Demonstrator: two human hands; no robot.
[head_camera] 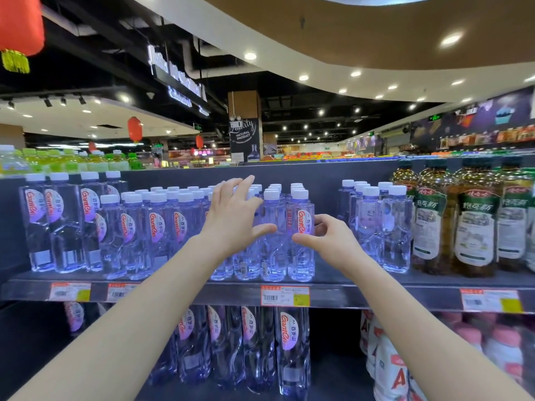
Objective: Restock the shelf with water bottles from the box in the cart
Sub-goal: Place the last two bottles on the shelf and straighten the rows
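Water bottles (162,227) of clear waisted plastic, white-capped, line the grey shelf (231,295); left hand (231,218) spreads against them, right hand (330,241) curls round one.

Clear white-capped water bottles (159,235) stand upright in rows on the shelf (362,296)

On the upper shelf (376,296), small water bottles (185,227) stood in rows at centre frame, taller water bottles (60,227) to their left, other drink bottles (474,227) at far right. Before the rows, the left hand (231,215) lay against the caps; the right hand (330,241) curled round the rightmost front bottle (301,263). Lower water bottles (260,357) stood beneath the shelf.
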